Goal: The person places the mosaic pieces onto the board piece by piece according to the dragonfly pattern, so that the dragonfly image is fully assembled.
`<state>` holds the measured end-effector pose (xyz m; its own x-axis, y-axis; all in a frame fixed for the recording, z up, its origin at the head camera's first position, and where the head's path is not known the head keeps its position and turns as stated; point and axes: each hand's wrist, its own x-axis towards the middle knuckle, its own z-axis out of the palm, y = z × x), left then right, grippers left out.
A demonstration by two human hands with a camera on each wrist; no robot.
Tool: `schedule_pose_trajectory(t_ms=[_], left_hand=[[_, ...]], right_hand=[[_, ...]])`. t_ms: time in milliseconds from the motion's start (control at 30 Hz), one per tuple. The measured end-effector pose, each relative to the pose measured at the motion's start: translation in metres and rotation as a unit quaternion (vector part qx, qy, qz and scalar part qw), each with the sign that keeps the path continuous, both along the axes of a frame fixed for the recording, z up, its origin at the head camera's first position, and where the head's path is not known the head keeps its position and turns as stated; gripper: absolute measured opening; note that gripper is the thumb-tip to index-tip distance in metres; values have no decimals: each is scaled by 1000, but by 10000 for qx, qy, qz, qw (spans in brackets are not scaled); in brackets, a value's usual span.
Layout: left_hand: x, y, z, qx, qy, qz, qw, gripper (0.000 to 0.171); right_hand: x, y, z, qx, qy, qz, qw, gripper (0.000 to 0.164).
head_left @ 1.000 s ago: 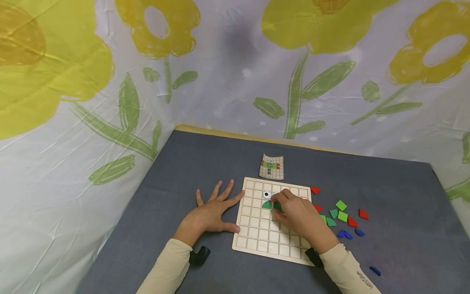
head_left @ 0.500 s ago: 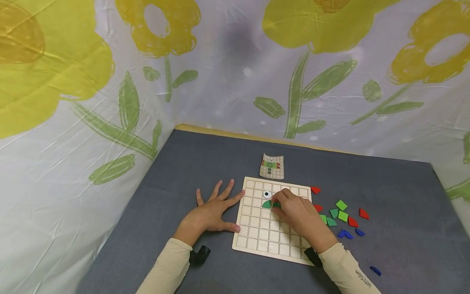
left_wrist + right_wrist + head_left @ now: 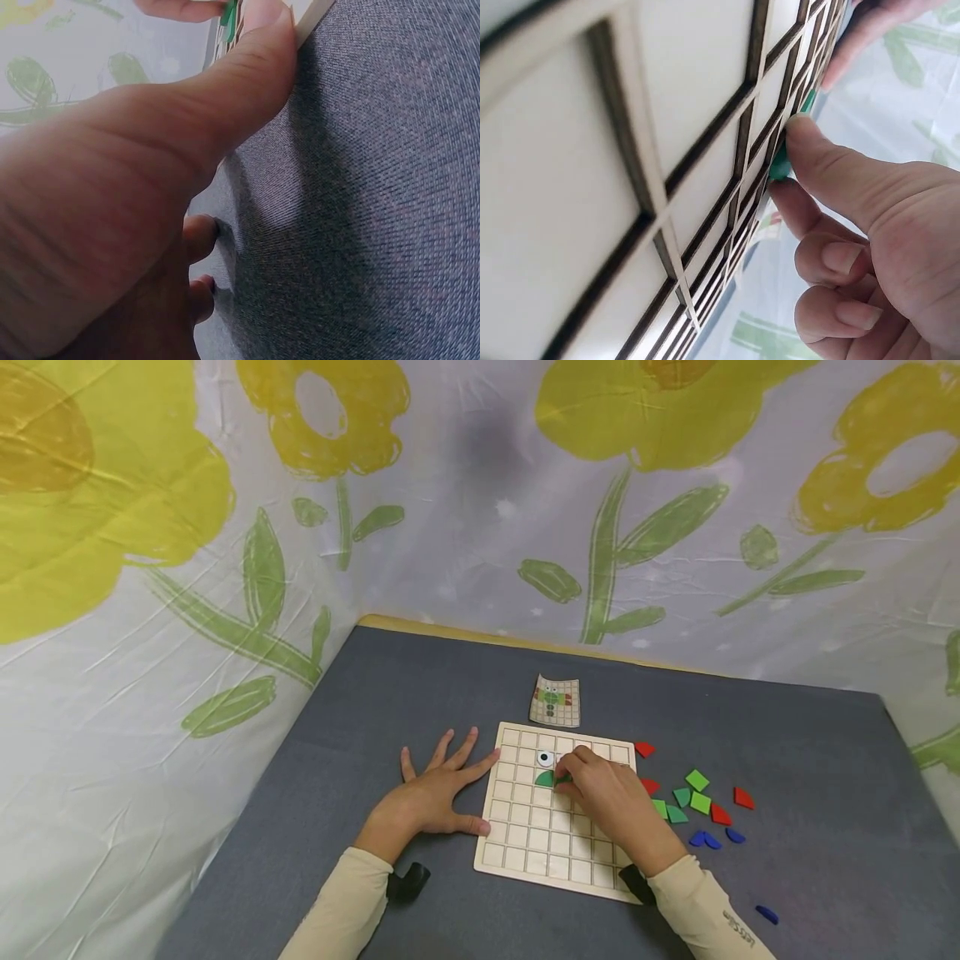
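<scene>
A wooden grid board (image 3: pixel 517 835) lies flat on the table. My left hand (image 3: pixel 431 797) has its fingers spread, with index fingertip and thumb at the board's left edge. Over the upper middle of the board, my right hand (image 3: pixel 611 793) pinches a green tile (image 3: pixel 780 163) between thumb and index finger, close against the grid. The hand covers most of that tile in the head view. Just left of it sits a green quarter-round tile (image 3: pixel 544 778), and above that one a white eye tile (image 3: pixel 545 758). A second white tile is partly hidden behind the right hand.
A small picture card (image 3: pixel 555 702) lies beyond the board, one corner curled. To the right are scattered red tiles (image 3: pixel 742 797), green squares (image 3: pixel 697 778) and several blue pieces (image 3: pixel 735 835). One blue piece (image 3: pixel 767 914) lies apart near the front.
The green tile at my right fingertips shows less than before, the fingers having shifted slightly over it. My left hand keeps its place at the board's edge.
</scene>
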<state>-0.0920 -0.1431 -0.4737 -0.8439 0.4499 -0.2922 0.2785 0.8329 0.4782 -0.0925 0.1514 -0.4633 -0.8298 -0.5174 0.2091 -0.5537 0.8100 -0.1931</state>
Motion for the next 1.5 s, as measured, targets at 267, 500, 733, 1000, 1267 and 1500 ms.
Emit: schedule_pose_trajectory(t_ms=[267,500,733,1000,1267,1500], left_hand=[[0,1,1,-86,3,66,9999,112],[0,5,7,-395,-24,73,9992,113],[0,5,7,-367,6,53,9993,113],[2,4,8,-370,-19,75,9993,113],[2,4,9,-325,-6,25,9995,112],[1,4,8,-349,0,36,9994,113]], right_hand=[[-1,-1,0,76,65,-54,9999,17],[0,1,4,146,1,-22,9999,16],[3,11,9,-177,-247,-88,9995,18],[5,40,14,-281,-483,-513,9971,14],[10,86,18,-298,-495,-910,9942,16],[14,120,30,-180,-638,-745,9950,18]])
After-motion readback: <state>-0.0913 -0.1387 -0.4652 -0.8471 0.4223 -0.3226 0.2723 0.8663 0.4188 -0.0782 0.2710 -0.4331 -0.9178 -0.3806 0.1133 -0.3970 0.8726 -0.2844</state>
